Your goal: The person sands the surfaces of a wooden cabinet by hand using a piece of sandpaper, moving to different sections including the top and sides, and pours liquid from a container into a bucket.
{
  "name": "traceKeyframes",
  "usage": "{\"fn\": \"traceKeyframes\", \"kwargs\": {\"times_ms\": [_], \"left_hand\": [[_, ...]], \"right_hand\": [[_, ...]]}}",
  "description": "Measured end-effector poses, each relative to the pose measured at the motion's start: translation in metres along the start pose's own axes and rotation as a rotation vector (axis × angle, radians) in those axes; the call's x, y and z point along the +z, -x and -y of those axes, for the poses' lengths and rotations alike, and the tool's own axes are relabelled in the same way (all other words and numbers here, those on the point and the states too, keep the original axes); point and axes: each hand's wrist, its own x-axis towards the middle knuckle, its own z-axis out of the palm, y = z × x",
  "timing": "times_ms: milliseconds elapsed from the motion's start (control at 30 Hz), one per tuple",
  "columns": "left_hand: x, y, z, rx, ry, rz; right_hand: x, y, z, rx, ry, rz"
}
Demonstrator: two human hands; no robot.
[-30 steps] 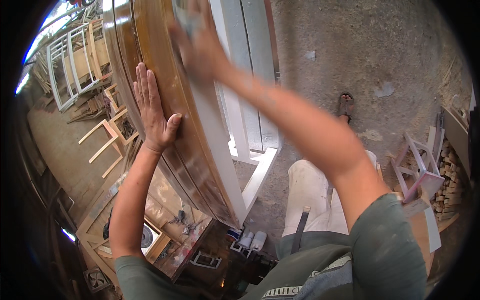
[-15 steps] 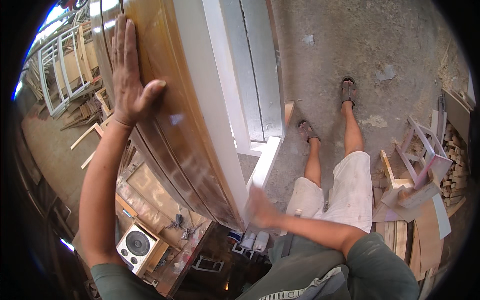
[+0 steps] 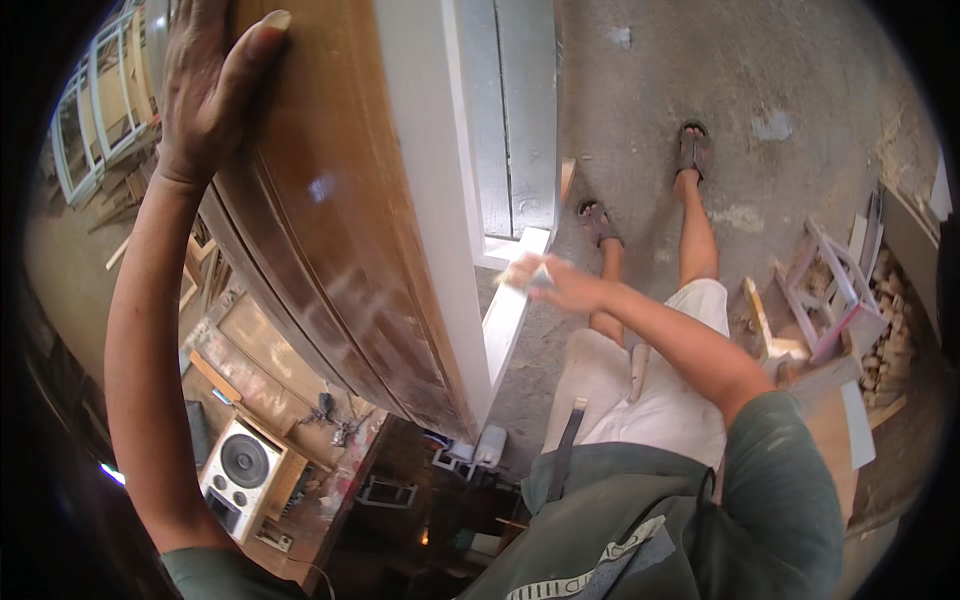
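My left hand (image 3: pixel 205 100) lies flat on the glossy brown wooden panel (image 3: pixel 340 200), thumb spread away from the fingers; the fingertips run out of view at the top. The panel stands on edge and its near side is a white-painted strip (image 3: pixel 430 170). Beside it, a white bar (image 3: pixel 507 320) juts toward my legs, joined to the white frame. My right hand (image 3: pixel 565 285) is at this bar's upper end, its fingers closed on a small pale folded piece of sandpaper (image 3: pixel 528 272). Motion blurs both, so firm contact with the bar is hard to tell.
A bench (image 3: pixel 330 490) at lower left carries a speaker box (image 3: pixel 240 465) and small tools. Pale frames (image 3: pixel 100 110) lean at far left. On the right stand a small wooden stool frame (image 3: pixel 825 290) and stacked wood offcuts (image 3: pixel 885 330). My sandalled feet are on the concrete floor (image 3: pixel 700 60).
My right hand has moved up and away from me, from the bar's near end to its upper end. The view has shifted; my left hand is still flat on the panel.
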Motion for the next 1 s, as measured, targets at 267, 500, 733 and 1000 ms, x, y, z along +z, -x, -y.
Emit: {"fn": "traceKeyframes", "kwargs": {"times_ms": [267,500,733,1000], "left_hand": [[0.004,0.008,0.010,0.032,0.005,0.035],[0.008,0.007,0.011,-0.010,-0.006,0.020],[0.004,0.012,0.005,-0.010,-0.090,0.064],[0.005,0.002,0.007,0.004,-0.026,0.022]], "right_hand": [[0.002,0.016,0.093,-0.231,0.058,-0.112],[0.042,-0.034,0.012,0.157,0.005,-0.295],[0.035,-0.056,0.036,0.250,0.344,-0.192],[0.022,-0.069,0.019,0.244,0.308,-0.108]]}}
